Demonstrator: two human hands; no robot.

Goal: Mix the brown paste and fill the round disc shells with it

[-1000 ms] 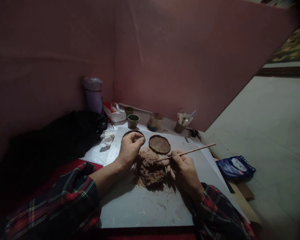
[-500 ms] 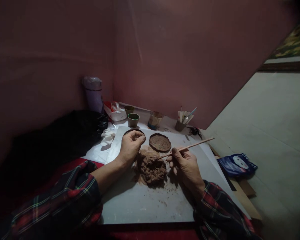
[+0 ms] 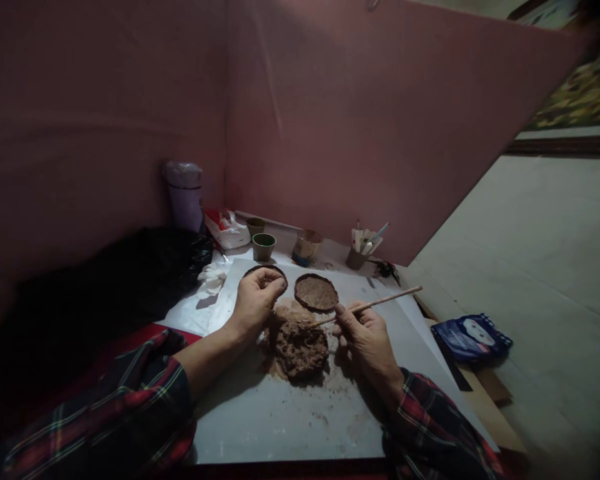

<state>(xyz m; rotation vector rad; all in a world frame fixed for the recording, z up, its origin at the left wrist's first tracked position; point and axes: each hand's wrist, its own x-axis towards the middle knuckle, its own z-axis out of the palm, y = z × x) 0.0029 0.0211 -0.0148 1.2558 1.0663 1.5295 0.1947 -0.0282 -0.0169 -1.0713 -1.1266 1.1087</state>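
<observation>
My right hand (image 3: 363, 330) is closed on a thin wooden stick (image 3: 387, 298), whose left tip touches the top of a rough brown clay-like lump (image 3: 301, 351). My left hand (image 3: 259, 297) is pinched above and beside the lump, at the near edge of a round dark-rimmed disc (image 3: 267, 270); what its fingertips hold, if anything, is too small to make out. A second round brown disc (image 3: 317, 293) with a raised rim lies flat behind the lump, between my hands. White paper (image 3: 260, 427) with brown crumbs lies underneath.
Behind stand a green-rimmed cup (image 3: 264, 247), a stained cup (image 3: 307, 247) and a cup of pens (image 3: 357, 258). At left are a white crumpled glove or cloth (image 3: 212, 279), a black bag (image 3: 115, 280) and a purple bottle (image 3: 185, 200). A blue packet (image 3: 473, 337) lies right.
The view has shifted slightly, so the table items appear a little lower and further left. The stick's tip has moved left across the top of the lump. My left hand stays pinched near the disc.
</observation>
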